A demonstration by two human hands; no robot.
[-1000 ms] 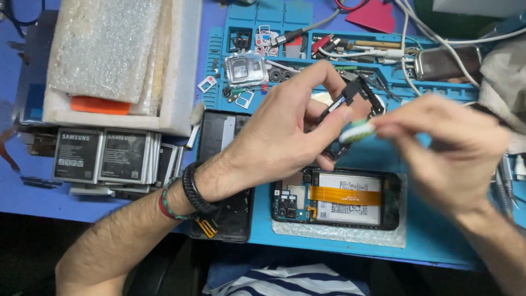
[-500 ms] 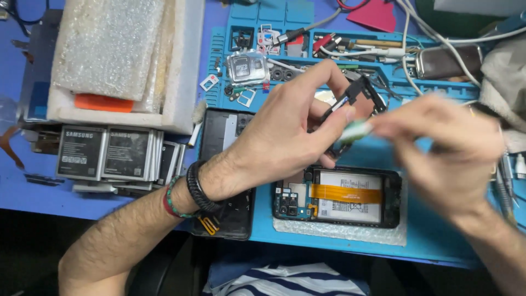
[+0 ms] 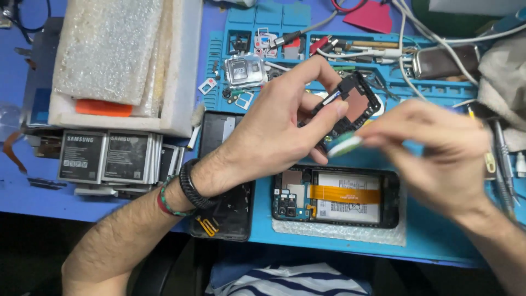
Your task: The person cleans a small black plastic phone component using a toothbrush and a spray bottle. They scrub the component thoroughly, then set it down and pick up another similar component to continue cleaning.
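Observation:
My left hand (image 3: 279, 129) pinches a small black plastic frame part (image 3: 353, 104) with a copper-coloured patch, holding it up above the mat. My right hand (image 3: 438, 156), blurred by motion, holds a small green-and-white brush-like tool (image 3: 344, 145) against the lower edge of that part. Below both hands an opened phone (image 3: 334, 197) lies flat on a bubble-wrap pad, showing its battery, an orange flex cable and a circuit board.
A blue work mat (image 3: 433, 241) carries screws, card trays and small parts in its top compartments (image 3: 246, 71). Several phone batteries (image 3: 104, 156) lie at left beside a white foam box of bubble wrap (image 3: 115, 60). A black phone back (image 3: 224, 214) rests under my left wrist. Cables and tweezers crowd the right.
Both hands stay together over the mat; my right hand has shifted a little as it works the tool against the black part. The view has drifted slightly.

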